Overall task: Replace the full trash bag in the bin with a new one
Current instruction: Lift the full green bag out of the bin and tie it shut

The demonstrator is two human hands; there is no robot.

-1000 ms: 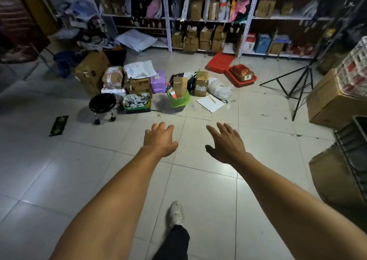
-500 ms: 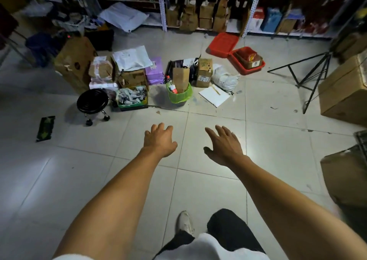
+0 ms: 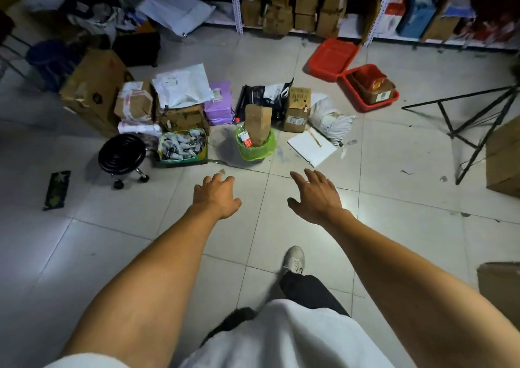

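Both hands out ahead over the tiled floor (image 3: pixel 140 255), empty: left hand (image 3: pixel 216 197) with fingers loosely curled and holding nothing, right hand (image 3: pixel 315 199) with fingers spread, the grip of each loose and on no object. Well ahead of them, the bin (image 3: pixel 254 153), small and round, lined with a green trash bag (image 3: pixel 270 142) folded over the rim. Stuffed full: a tall brown paper bag (image 3: pixel 257 124) standing upright out of the top, a plastic bottle (image 3: pixel 244 134) with a red label leaning beside it at the left. Crowded around: a green basket (image 3: pixel 183 145) of small items to the left, a cardboard box (image 3: pixel 297 108) and a black mailer (image 3: pixel 264 96) just behind, a white board (image 3: pixel 311 148) lying flat on the floor to the right, a black wheeled stool (image 3: pixel 122 153) farther left. Probable trouble from here: the bag lifted by one edge only, and the top-heavy paper bag or the bottle tipping out onto the tiles; thin green film possibly tearing against the paper bag's corners; a light bin rising along with the liner if not held down. Underfoot, risk of a foot (image 3: pixel 294 260) landing on the white board or nudging the stool during the approach. No fresh bag visible anywhere, so likely a search before relining.
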